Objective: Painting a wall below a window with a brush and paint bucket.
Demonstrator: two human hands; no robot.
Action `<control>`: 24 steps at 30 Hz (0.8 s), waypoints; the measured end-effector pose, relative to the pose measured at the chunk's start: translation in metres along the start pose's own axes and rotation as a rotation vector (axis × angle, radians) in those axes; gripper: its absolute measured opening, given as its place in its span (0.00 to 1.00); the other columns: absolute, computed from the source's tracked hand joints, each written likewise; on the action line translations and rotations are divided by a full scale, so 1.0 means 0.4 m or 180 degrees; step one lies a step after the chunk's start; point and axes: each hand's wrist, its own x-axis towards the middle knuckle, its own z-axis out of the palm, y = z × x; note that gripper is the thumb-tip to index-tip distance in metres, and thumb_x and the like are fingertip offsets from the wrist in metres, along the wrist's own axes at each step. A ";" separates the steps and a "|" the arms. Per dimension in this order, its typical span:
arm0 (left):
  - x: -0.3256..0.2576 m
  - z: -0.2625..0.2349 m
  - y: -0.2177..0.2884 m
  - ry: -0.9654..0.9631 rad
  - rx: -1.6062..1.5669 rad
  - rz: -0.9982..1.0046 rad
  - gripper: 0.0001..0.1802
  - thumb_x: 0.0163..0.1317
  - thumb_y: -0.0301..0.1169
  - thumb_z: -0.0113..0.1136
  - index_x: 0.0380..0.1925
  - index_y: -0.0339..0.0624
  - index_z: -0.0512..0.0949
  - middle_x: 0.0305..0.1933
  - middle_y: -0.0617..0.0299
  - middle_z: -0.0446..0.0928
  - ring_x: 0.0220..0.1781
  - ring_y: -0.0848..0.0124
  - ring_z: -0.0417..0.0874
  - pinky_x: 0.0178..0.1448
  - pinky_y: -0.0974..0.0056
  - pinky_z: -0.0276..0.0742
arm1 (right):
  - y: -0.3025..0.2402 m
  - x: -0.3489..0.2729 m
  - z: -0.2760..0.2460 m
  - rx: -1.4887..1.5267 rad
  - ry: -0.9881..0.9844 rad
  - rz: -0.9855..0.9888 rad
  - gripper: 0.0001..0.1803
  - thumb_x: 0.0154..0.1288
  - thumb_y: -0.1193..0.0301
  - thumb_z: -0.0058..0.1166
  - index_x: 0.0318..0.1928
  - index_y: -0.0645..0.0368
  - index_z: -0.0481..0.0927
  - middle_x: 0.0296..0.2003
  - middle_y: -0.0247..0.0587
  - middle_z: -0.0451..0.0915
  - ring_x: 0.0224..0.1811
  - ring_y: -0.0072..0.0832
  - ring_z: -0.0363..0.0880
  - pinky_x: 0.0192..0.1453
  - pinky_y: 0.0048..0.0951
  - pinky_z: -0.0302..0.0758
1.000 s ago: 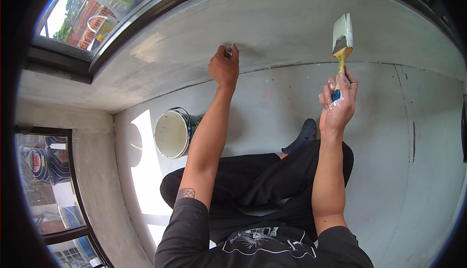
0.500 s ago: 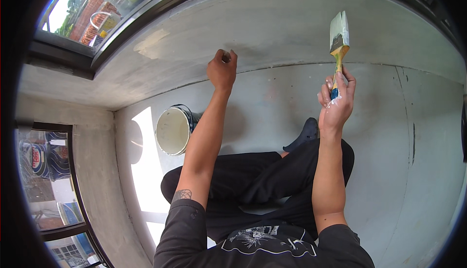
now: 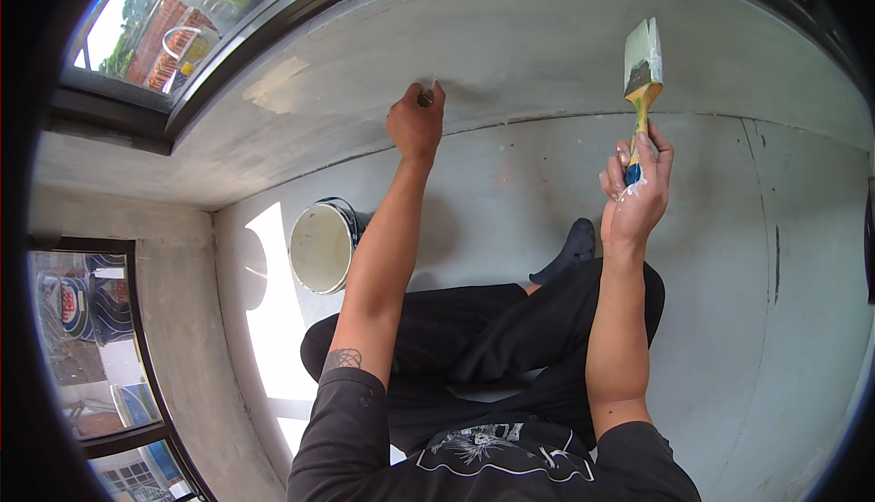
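A flat paintbrush (image 3: pixel 643 64) with pale, paint-coated bristles and a yellow handle with a blue end stands upright in my right hand (image 3: pixel 635 194). My fingers are wrapped round its handle, and white paint smears the palm side. Up against the grey wall (image 3: pixel 510 37), my left hand (image 3: pixel 416 124) is closed with thumb and fingers bent together. What it pinches, if anything, is too small or hidden to make out. A white paint bucket (image 3: pixel 323 248) with a dark handle stands on the floor, left of my left forearm.
My crossed legs in black trousers (image 3: pixel 474 329) and one dark sock (image 3: pixel 574 248) rest on the pale grey floor (image 3: pixel 720 320). A dark window frame (image 3: pixel 173 124) sits at the upper left. Behind a second window (image 3: pixel 91 338) are containers. Sunlight falls left of the bucket.
My left hand has shifted slightly up along the wall. The paintbrush in my right hand has drifted a little to the right. The bucket has not visibly moved.
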 end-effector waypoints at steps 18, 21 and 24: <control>0.006 -0.047 -0.134 0.0262 0.0612 -0.0208 0.14 0.57 0.38 0.64 0.19 0.42 0.78 0.18 0.53 0.79 0.22 0.48 0.81 0.29 0.52 0.75 | -0.013 0.009 -0.002 0.0205 0.0145 0.0012 0.15 0.78 0.63 0.50 0.58 0.55 0.69 0.29 0.32 0.69 0.18 0.13 0.56 0.22 0.20 0.50; -0.009 -0.075 -0.126 0.0466 0.0312 0.0048 0.18 0.60 0.41 0.66 0.17 0.41 0.79 0.16 0.53 0.77 0.20 0.49 0.78 0.28 0.54 0.73 | -0.013 0.003 -0.004 0.0203 0.0045 0.0031 0.16 0.77 0.63 0.50 0.58 0.55 0.69 0.29 0.32 0.69 0.18 0.12 0.56 0.22 0.20 0.50; -0.019 -0.040 -0.070 0.0109 0.0365 0.0285 0.26 0.61 0.48 0.68 0.14 0.41 0.78 0.15 0.55 0.76 0.19 0.51 0.78 0.27 0.55 0.73 | -0.010 0.002 -0.008 0.0126 0.0001 0.0022 0.16 0.77 0.63 0.50 0.58 0.55 0.69 0.29 0.32 0.69 0.18 0.12 0.57 0.22 0.20 0.50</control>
